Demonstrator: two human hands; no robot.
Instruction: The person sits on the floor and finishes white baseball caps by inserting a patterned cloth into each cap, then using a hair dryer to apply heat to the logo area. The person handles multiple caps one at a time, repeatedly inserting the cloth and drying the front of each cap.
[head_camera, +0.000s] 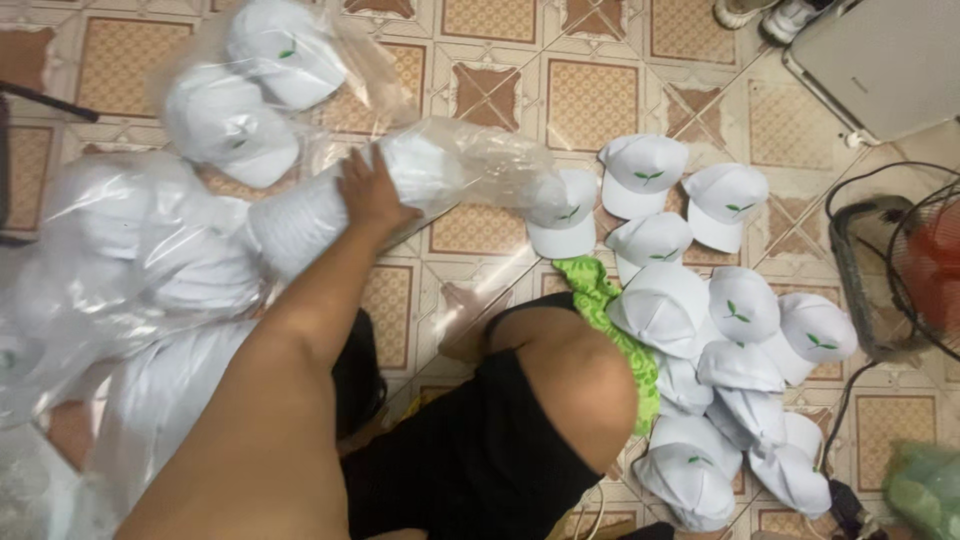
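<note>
The left hand (372, 192) lay on a clear plastic bag of stacked white caps (440, 175), fingers curled over the bag, which rested on the tiled floor (590, 100). Right of that bag, loose white caps (720, 320) were heaped. The right hand was out of sight.

Bagged stack of caps (400, 190) lies across the floor (590, 100), one hand (370, 190) resting on top of it. More bagged caps (250, 90) behind and to its left. Loose caps (720, 330) piled right of the knee (570, 370). Fan (910, 270) at far right, beside the pile.
</note>
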